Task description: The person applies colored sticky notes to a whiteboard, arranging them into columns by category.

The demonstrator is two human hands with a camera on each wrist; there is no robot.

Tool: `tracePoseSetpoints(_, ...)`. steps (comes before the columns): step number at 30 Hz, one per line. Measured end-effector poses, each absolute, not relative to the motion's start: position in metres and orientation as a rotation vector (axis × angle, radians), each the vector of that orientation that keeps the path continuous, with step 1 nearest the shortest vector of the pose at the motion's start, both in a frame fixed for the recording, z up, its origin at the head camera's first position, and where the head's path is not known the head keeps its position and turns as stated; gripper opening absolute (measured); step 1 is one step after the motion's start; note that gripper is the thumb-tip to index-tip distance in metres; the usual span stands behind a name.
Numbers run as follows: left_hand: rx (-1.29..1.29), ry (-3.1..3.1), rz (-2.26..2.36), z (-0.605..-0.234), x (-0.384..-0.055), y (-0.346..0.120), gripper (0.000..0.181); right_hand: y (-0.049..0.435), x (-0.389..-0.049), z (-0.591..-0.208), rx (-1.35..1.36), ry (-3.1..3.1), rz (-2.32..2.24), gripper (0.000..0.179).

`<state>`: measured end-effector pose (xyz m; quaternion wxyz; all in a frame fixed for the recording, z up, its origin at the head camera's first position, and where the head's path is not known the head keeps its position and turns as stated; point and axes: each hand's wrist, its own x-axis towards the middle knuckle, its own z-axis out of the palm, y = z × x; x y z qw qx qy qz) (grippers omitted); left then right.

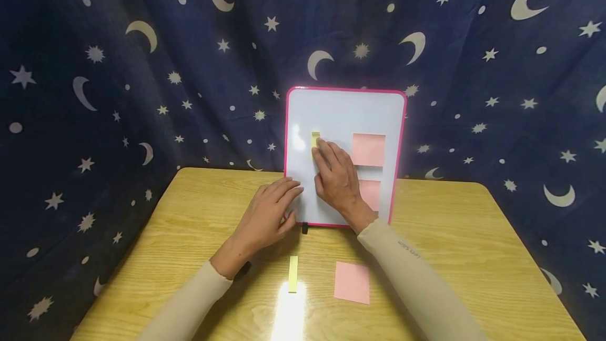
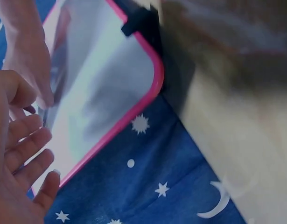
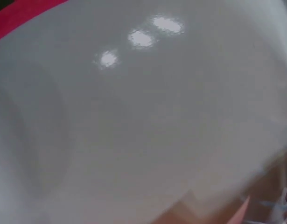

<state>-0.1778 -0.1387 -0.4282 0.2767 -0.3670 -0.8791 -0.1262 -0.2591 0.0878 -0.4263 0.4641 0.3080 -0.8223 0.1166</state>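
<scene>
A whiteboard [image 1: 345, 112] with a pink frame stands upright at the back of the table. The fingertips of my right hand [image 1: 337, 175] press a narrow yellow sticky strip [image 1: 315, 134] against its surface, covering the lower part. To the right of that hand, two pink sticky notes [image 1: 368, 150] are on the board, one above the other; the hand partly hides the lower one. My left hand [image 1: 270, 209] is at the board's lower left edge, fingers loosely extended and holding nothing. In the right wrist view, the whiteboard [image 3: 148, 121] fills most of the picture.
A yellow strip [image 1: 293, 275] and a pink sticky note [image 1: 352, 282] lie on the wooden table [image 1: 440, 257] between my forearms. A small black foot [image 1: 305, 228] shows under the board. Behind hangs a dark blue curtain [image 1: 284, 67] with moons and stars.
</scene>
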Motion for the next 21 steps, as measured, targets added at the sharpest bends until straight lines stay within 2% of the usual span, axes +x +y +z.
tracePoseSetpoints(11, -0.989, -2.32, -0.178, -0.409, -0.214, -0.134, 0.076, 0.089, -0.259, -0.426, 0.738, -2.056, 0.268, 0.052)
tracePoseSetpoints(21, -1.001, -2.272, -0.087, -0.398, -0.236, -0.122, 0.081, 0.089, -0.259, -0.428, 0.753, -2.034, 0.271, 0.048)
